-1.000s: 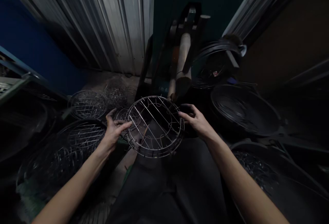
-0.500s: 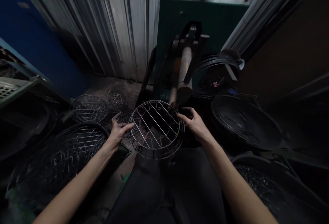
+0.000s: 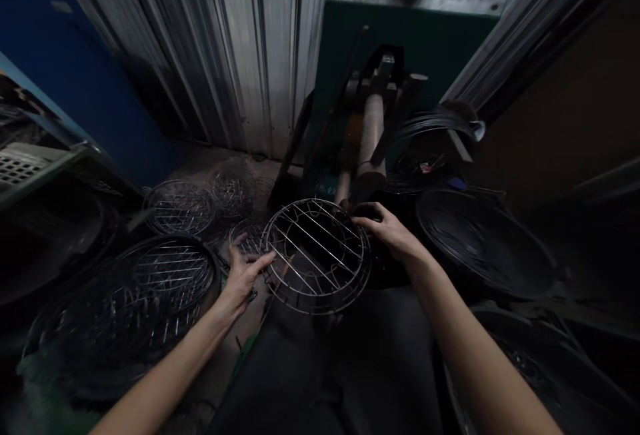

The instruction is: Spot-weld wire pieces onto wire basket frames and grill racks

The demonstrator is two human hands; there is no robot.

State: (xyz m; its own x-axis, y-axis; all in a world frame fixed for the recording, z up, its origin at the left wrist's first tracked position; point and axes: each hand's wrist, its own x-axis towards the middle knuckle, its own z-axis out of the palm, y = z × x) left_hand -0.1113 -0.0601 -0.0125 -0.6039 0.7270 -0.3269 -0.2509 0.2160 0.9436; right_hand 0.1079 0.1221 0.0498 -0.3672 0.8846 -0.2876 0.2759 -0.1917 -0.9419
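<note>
A round wire rack (image 3: pixel 303 248), with straight parallel bars across its top and a second ring below, is held between my two hands over my lap. My left hand (image 3: pixel 243 278) grips its left rim, thumb on top and fingers spread outside it. At the far right rim, my right hand (image 3: pixel 389 230) pinches the wire between thumb and fingers; the fingertips are partly lost in shadow. Close beyond that rim are the lower rod (image 3: pixel 343 188) and thick pale upper arm (image 3: pixel 373 118) of a green machine (image 3: pixel 340 55). Whether the rack touches the rod is too dark to tell.
More wire racks (image 3: pixel 180 208) lie on the floor at left, and others fill a dark tub (image 3: pixel 217 275). At right stand a black basin (image 3: pixel 525 248) with wire rings and another dark basin (image 3: pixel 575 355). A wire coil (image 3: pixel 440 122) sits beside the machine; corrugated metal (image 3: pixel 235 55) stands behind.
The whole view has shifted, so everything appears slightly further right and lower. Both hands keep their hold on the wire rack, which stays at about the same place by the machine.
</note>
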